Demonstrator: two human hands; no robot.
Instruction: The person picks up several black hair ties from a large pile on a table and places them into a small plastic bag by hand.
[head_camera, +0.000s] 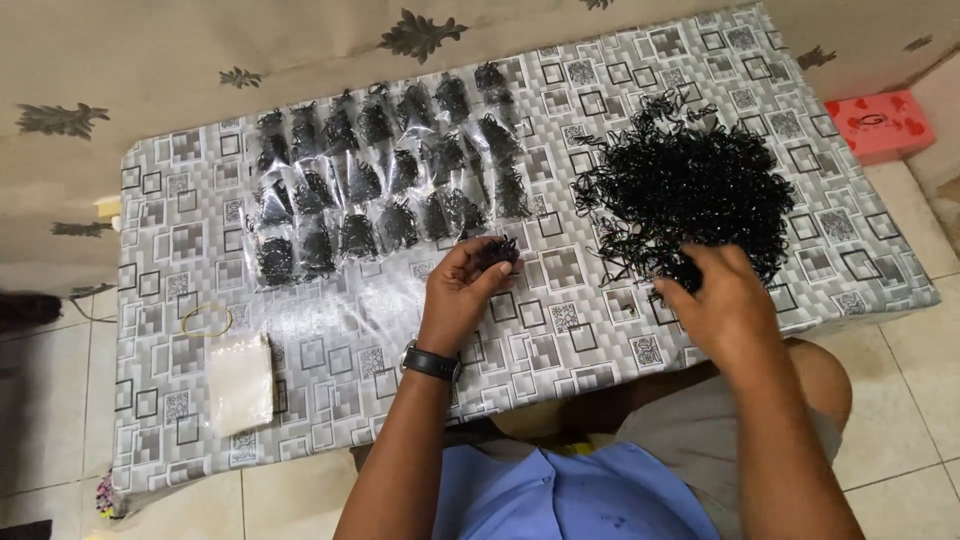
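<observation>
You wear a black wristwatch (432, 362) with a dark strap just behind your left hand (462, 290). Your right hand (722, 305) and both forearms are bare, with no sleeves showing. A light blue shirt (570, 495) covers your torso, above beige shorts (700, 425).

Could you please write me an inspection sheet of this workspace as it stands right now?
Surface: low table under a grey cloth with a square pattern.
Job's things: loose heap of small black bands at the right; rows of filled clear packets at the back left.
Clutter: stack of empty clear bags and a yellow rubber band at the front left.
Grippers: left hand pinches a small bunch of bands; right hand reaches into the heap's near edge.
Cables: nothing seen.
Surroundings: tiled floor, patterned wall, red box beside the table.
</observation>
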